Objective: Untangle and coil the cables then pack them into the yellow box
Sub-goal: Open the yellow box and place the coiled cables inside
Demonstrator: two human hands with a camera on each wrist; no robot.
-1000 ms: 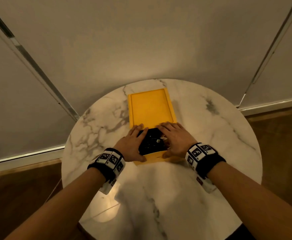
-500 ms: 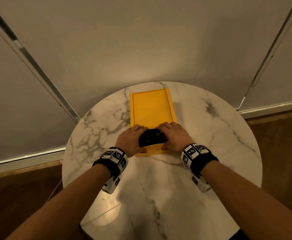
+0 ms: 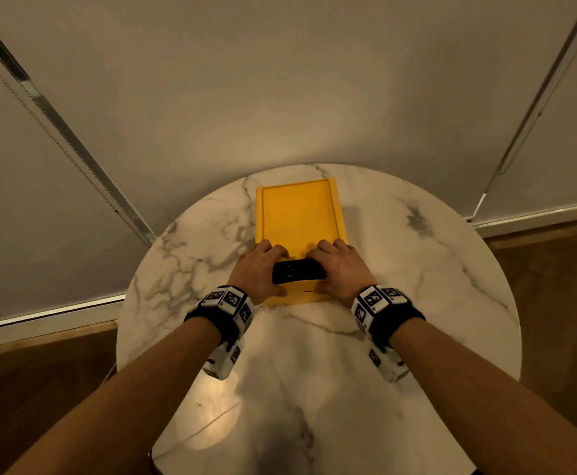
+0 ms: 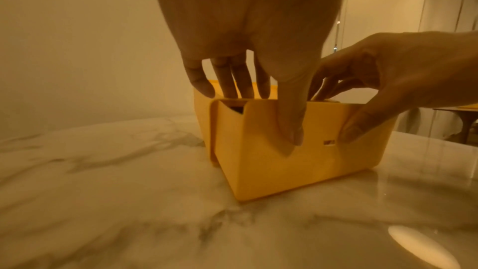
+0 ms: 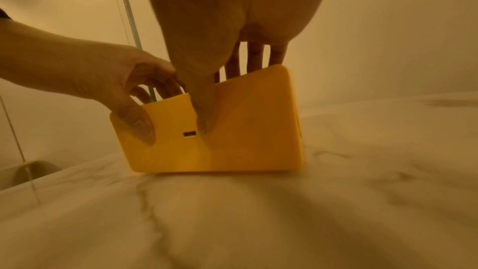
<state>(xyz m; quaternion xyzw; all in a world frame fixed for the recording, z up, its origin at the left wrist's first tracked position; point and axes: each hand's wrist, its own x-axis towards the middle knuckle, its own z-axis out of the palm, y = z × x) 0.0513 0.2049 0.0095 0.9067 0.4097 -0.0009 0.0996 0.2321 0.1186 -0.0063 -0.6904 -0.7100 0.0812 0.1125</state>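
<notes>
A: Head view?
B: Saw yellow box (image 3: 300,214) on round marble table (image 3: 417,303), toward far side. Sliding lid (image 3: 299,217) nearly shut; only a narrow gap at near end, black cables (image 3: 299,271) packed inside it. Left hand (image 3: 261,269) on box's left near corner, right hand (image 3: 341,267) on right near corner. Fingers of both curled over lid edge, thumbs down on front wall. Black-and-white marker bands on both wrists.

A: Left wrist?
B: Fingers (image 4: 227,81) hooked down over top edge, thumb pressed flat against front face of box (image 4: 271,161). Right hand (image 4: 401,81) in from the right, same pinch. Small slot in front wall between the thumbs. Dark gap at top corner; cables not distinguishable.

A: Right wrist?
B: Mirrored. Thumb on front wall just beside slot, fingers (image 5: 254,62) over top. Left hand (image 5: 85,69) gripped other corner. Box (image 5: 245,140) flat on table (image 5: 258,222). Blurred.
</notes>
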